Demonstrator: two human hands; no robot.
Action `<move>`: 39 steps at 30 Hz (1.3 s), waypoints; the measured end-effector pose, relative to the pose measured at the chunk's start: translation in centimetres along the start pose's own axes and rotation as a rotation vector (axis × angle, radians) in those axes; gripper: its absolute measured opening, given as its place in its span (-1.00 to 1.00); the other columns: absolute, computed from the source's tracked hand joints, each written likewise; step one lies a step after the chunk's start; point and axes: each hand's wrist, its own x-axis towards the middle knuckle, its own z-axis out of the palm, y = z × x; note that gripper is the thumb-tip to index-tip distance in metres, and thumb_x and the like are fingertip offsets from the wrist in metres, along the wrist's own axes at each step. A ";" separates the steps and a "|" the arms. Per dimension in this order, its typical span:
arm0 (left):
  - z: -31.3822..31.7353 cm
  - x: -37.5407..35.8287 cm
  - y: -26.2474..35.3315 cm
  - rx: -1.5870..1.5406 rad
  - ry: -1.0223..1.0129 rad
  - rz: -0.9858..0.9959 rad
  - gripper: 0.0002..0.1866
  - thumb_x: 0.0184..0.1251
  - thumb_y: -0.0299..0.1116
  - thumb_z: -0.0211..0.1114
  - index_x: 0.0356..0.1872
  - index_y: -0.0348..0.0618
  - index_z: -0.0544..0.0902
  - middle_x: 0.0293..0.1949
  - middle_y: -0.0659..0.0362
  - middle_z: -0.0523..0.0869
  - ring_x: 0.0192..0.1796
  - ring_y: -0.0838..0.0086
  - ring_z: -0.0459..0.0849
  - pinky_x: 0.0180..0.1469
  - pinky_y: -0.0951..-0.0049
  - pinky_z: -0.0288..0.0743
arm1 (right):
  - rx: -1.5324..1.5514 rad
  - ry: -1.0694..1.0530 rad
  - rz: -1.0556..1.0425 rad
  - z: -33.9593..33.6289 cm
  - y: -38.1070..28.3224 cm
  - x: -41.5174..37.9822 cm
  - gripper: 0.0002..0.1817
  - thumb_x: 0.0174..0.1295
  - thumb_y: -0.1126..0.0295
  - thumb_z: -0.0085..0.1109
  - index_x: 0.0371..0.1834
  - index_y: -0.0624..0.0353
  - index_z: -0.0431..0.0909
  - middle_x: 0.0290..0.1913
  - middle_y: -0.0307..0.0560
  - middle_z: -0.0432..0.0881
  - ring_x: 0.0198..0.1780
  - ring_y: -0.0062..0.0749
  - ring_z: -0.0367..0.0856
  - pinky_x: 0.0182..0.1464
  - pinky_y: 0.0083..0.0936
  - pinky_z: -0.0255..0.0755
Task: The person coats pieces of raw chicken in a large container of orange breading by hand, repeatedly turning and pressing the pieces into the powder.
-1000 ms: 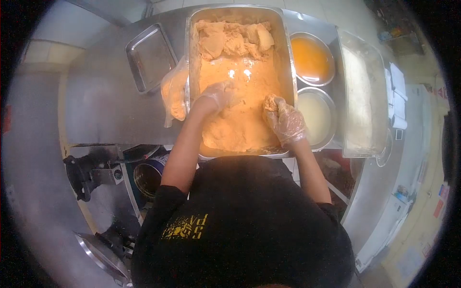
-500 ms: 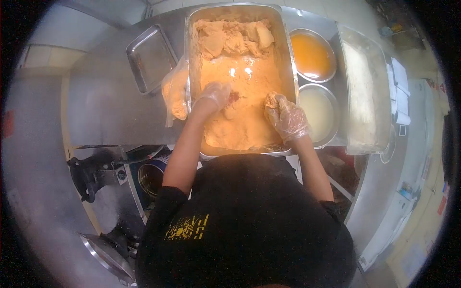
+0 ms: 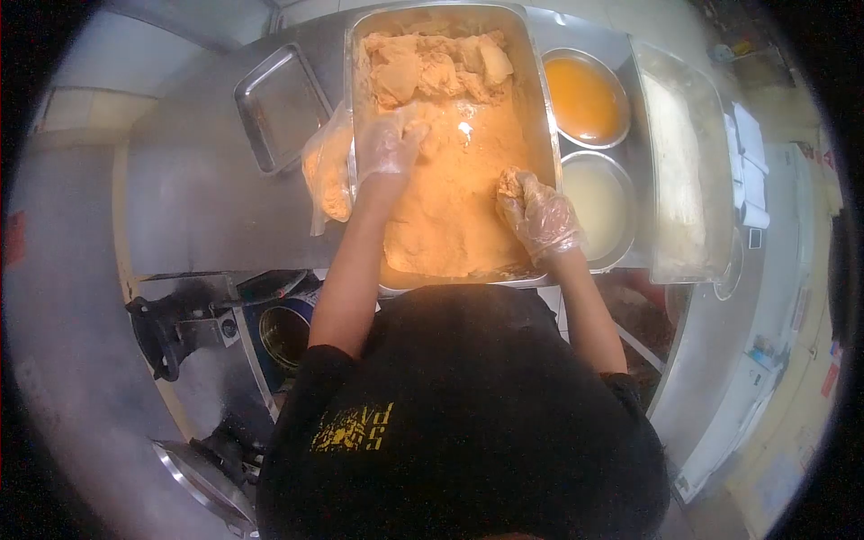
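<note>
A deep steel tray (image 3: 546, 135) holds loose orange breading flour (image 3: 459, 216). Coated lumpy pieces (image 3: 436, 67) are heaped at its far end. My left hand (image 3: 387, 148), in a clear plastic glove, reaches into the flour on the left, just short of that heap. Its fingers look apart, with their tips partly lost in the flour. By the right wall my right hand (image 3: 544, 220), gloved too, is closed, its fingers curled and caked with orange flour. Whatever may be inside them is hidden.
Right of the tray stand a bowl of orange liquid (image 3: 585, 99) and a bowl of pale liquid (image 3: 594, 211). Beyond them is a long container of white flour (image 3: 675, 171). A bag of orange flour (image 3: 328, 171) and a shallow steel tray (image 3: 283, 108) lie left.
My left hand has moved away from my body, toward the coated heap. The reddish patch beside it in the flour no longer shows. My right hand has hardly moved.
</note>
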 end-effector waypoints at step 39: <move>6.5 4.1 0.4 -0.092 -0.496 0.136 -0.30 0.22 0.10 0.58 0.20 -0.22 0.66 0.14 -0.06 0.79 0.15 0.11 0.78 0.19 0.15 0.61 | 0.360 0.386 0.144 1.0 0.5 -0.8 -0.54 0.47 0.18 0.27 0.32 0.15 0.51 -0.01 0.34 0.75 0.04 0.33 0.74 0.05 0.04 0.61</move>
